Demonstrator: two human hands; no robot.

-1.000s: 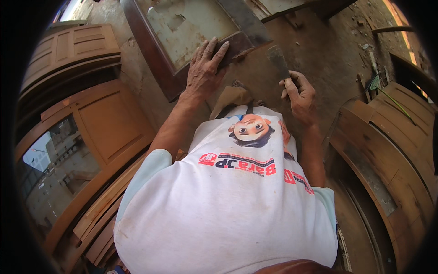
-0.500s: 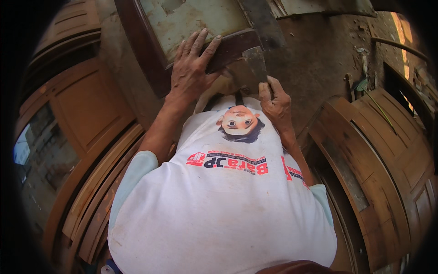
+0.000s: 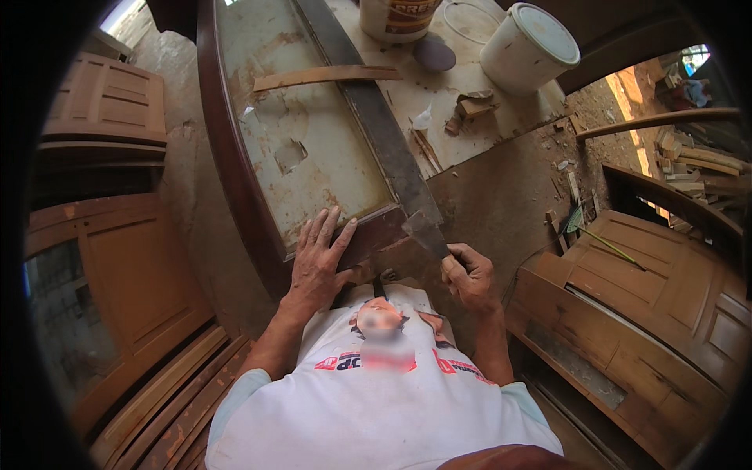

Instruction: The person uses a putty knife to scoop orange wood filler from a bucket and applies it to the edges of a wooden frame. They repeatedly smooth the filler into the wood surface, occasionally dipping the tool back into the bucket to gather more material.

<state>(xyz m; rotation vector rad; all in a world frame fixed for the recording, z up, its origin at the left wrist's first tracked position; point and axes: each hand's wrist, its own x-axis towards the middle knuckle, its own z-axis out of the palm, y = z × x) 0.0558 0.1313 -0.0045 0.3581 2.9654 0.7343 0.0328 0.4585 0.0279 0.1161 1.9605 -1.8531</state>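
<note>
In front of me lies a dark brown wooden door frame (image 3: 218, 145) around a pale, stained panel (image 3: 301, 145). My left hand (image 3: 319, 266) rests on the frame's near end, fingers spread over its rail and the panel's edge. A putty knife (image 3: 427, 233) is gripped by its handle in my right hand (image 3: 470, 276). Its flat grey blade tilts up and left, at the near right corner of the frame; whether it touches the wood I cannot tell. A thin wood strip (image 3: 329, 76) lies across the panel farther off.
A white lidded bucket (image 3: 517, 55), another tub (image 3: 392, 19) and wood scraps (image 3: 474, 106) stand on a pale board beyond the frame. Wooden door panels lean at left (image 3: 141, 266) and right (image 3: 619, 345). A curved wooden piece (image 3: 658, 121) juts in at right.
The view has tilted up, showing more of the frame and the buckets. The putty knife has come to the frame's near right corner. My left hand stays on the near rail.
</note>
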